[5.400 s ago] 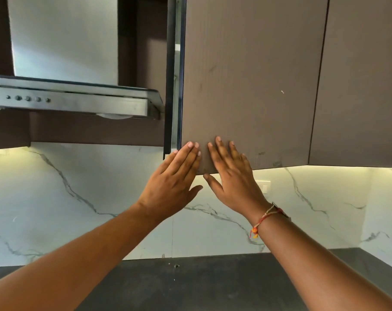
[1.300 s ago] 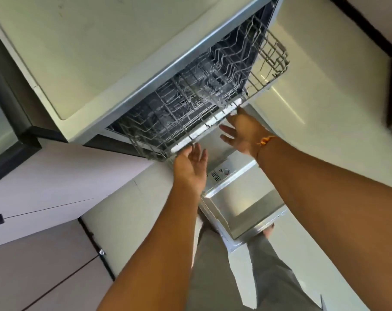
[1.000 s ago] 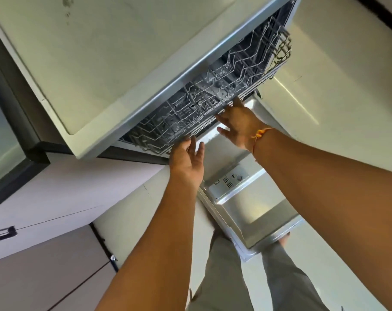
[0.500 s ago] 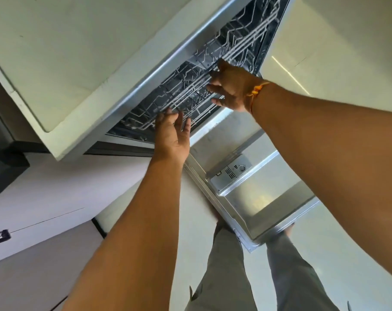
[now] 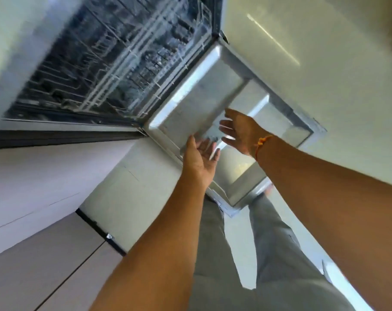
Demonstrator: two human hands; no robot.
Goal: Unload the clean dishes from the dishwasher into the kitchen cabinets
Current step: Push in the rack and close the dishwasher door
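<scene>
The dishwasher (image 5: pixel 114 63) stands open at the upper left, blurred by motion. Its wire racks (image 5: pixel 132 70) sit inside the cavity, and I make out no dishes in them. The steel inner face of the door (image 5: pixel 201 97) lies folded down toward me. My left hand (image 5: pixel 200 158) hovers over the door's near part with fingers loose and holds nothing. My right hand (image 5: pixel 242 131), with an orange thread at the wrist, is spread above the door's middle, also holding nothing.
Pale lower cabinet fronts (image 5: pixel 44 187) run along the left, with a dark gap between them. My legs in grey trousers (image 5: pixel 269 254) stand on the light floor (image 5: pixel 314 63) just below the door's edge.
Both hands have let go of the rack and drawn back over the door. The rack now sits inside the dishwasher. The view has swung downward and blurred.
</scene>
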